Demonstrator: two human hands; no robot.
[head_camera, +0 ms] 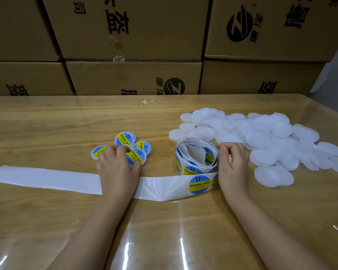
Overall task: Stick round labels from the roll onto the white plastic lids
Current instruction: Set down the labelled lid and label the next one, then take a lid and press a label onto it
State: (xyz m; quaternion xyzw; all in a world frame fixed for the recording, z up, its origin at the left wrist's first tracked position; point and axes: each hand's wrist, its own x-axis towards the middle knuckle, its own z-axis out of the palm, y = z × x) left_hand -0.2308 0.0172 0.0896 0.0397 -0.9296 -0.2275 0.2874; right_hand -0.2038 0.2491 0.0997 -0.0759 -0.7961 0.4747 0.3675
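Note:
Several labelled lids [125, 138] with blue and yellow round stickers lie left of centre on the table. My left hand [118, 168] is over them, fingers and thumb curled round the nearest labelled lid [138, 155]. The loose label roll [195, 154] stands right of centre. My right hand [233, 165] holds the roll's right edge with its fingertips. From the roll a white backing strip [43, 178] runs left under my left wrist, and one round label [199, 184] sits on it near the roll. A pile of plain white lids [261, 137] covers the right side.
The wooden table [164, 230] has a glossy clear cover. Stacked cardboard boxes [133, 32] form a wall along its far edge. A small scrap of white paper [145, 102] lies near the back edge.

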